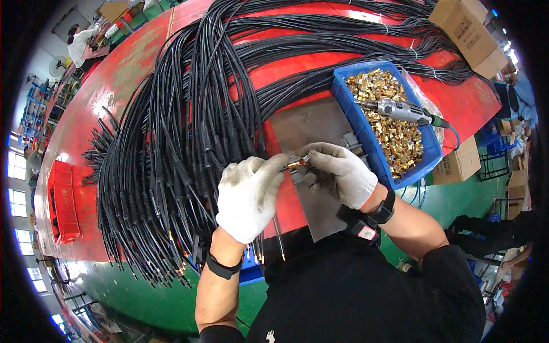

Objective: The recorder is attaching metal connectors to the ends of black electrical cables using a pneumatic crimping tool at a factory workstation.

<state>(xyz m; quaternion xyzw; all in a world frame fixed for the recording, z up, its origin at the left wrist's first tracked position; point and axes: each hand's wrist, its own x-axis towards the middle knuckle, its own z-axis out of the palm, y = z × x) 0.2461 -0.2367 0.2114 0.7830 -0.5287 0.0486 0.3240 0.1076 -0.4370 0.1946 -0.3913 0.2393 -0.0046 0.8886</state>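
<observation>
My left hand (249, 197), in a white knitted glove, is closed with thumb and forefinger pinching a thin copper-coloured tube end (294, 164). Opposite it, my gloved right hand (343, 171) pinches a small shiny metal fitting (306, 159) at that end. The two pieces meet between my fingertips, above a dark metal plate (320, 214); my fingers hide how they join. Black tubes (177, 171) with copper tips lie in a thick bundle beside my left hand. Several tips hang below that hand, over the table's near edge.
Right of my hands stands a blue bin (374, 150) full of brass fittings (400, 137), with a grey power tool (397, 110) across it. A small metal block (350, 140) sits by the bin. Red table (137, 51), red box (64, 200) at left, cartons (466, 34) at right.
</observation>
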